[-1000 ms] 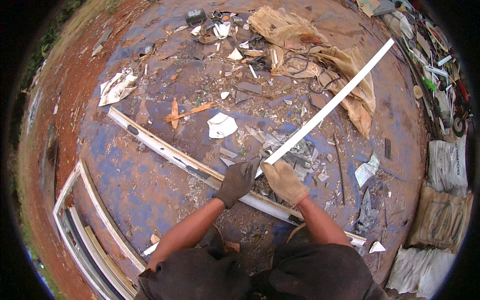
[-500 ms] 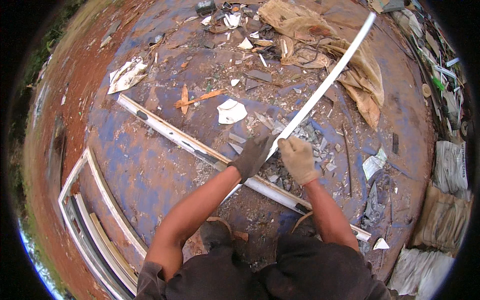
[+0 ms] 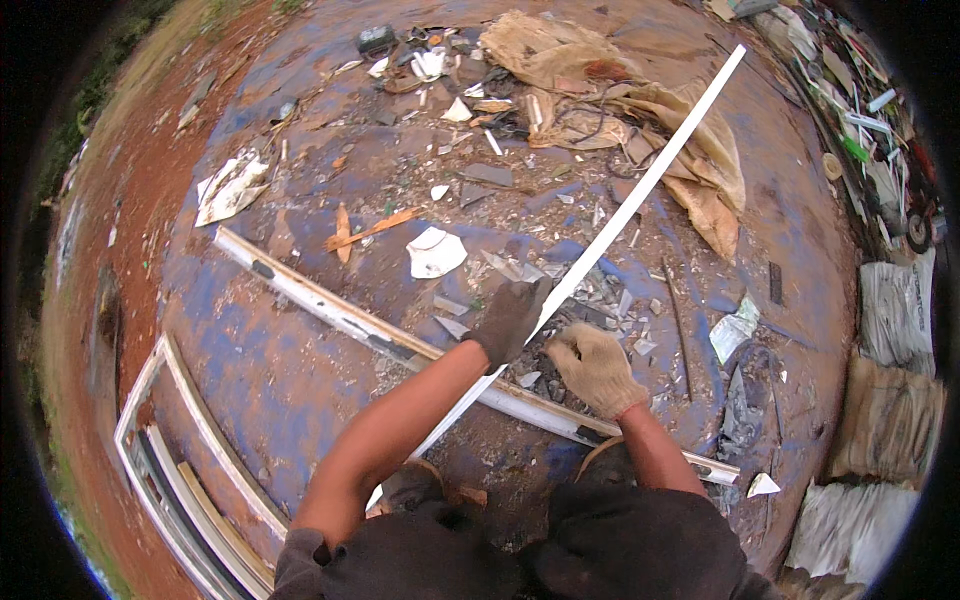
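A long white strip [image 3: 640, 195] slants from near my boots up to the far right. My left hand [image 3: 508, 318], in a dark glove, is closed round it near its middle. Beside the strip, to the right and a little nearer, is my right hand [image 3: 597, 372] in a tan knit glove. Its fingers are curled in, apart from the strip; whatever they may hold is hidden. Under the strip lies a dirty white frame bar [image 3: 330, 312], stretching from the left past my boots to the right. Grey broken shards [image 3: 610, 300] are scattered just beyond my hands.
At left lies a white frame [image 3: 205, 420] with more strips inside it. Further off are a white broken piece [image 3: 436, 253], splintered wood [image 3: 375, 230] and a crumpled tan sack [image 3: 560, 50]. Grey and brown sacks [image 3: 898, 315] and piled scrap line the right edge.
My right hand has come off the white strip and moved nearer to me, down beside it. The left hand still grips the strip, whose near end now shows further by my boots.
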Demonstrator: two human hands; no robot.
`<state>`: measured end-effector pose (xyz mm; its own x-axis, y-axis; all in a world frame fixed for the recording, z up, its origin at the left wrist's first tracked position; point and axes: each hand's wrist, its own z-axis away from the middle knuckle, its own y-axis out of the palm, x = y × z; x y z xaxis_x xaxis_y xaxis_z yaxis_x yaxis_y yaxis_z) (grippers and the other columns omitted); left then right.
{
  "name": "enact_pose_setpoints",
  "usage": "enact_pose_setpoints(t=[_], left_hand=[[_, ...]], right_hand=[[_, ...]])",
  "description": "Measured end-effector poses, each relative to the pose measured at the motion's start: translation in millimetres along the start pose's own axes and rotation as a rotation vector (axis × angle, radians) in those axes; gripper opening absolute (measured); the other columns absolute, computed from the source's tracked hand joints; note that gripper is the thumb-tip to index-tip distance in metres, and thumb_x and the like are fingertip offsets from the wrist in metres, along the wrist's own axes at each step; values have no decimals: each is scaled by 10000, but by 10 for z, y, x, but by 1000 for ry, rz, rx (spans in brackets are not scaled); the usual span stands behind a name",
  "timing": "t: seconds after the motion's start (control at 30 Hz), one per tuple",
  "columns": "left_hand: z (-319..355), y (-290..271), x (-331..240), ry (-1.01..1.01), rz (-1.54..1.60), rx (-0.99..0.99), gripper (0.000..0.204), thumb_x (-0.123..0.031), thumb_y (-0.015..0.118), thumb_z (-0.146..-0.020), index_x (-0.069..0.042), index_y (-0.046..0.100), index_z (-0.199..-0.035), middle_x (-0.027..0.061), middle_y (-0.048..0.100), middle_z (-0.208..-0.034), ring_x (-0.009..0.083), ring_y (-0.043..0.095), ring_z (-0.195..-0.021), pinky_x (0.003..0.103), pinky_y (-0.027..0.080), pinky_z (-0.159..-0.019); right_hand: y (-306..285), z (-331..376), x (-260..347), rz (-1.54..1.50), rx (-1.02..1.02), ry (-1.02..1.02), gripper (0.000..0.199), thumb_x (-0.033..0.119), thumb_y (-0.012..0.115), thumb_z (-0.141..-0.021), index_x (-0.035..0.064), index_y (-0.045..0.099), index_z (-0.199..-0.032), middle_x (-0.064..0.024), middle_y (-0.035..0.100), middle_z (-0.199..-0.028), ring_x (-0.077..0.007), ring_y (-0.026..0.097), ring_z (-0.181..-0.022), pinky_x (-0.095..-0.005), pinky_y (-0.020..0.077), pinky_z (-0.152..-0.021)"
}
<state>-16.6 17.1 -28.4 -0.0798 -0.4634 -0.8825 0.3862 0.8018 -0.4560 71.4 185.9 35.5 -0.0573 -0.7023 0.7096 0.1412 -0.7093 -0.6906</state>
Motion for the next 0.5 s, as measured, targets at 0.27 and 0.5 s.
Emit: enact_pose_setpoints(t=[0.27,0.5], left_hand=[[1,46,136,47,133,-7,436,-343,491,-1101,27,699,-999,168,699,-804,271,629,-718,427,505,-709],[25,123,112,-31,-105,-207,414,-322,555,-1057,48,671,-910,269,642,-787,386,640,-670,483,475,-651]], right_hand=[[65,-341,99,-215,-54,153,394,369,633,-973,-13,675,-1057,-268,683,-1028,-402,679,-994,-473,512,-858],[346,-266,138,-58,-342,121,316,290,643,-975,-15,658,-894,-244,665,-814,-431,673,-779,-512,502,-705]])
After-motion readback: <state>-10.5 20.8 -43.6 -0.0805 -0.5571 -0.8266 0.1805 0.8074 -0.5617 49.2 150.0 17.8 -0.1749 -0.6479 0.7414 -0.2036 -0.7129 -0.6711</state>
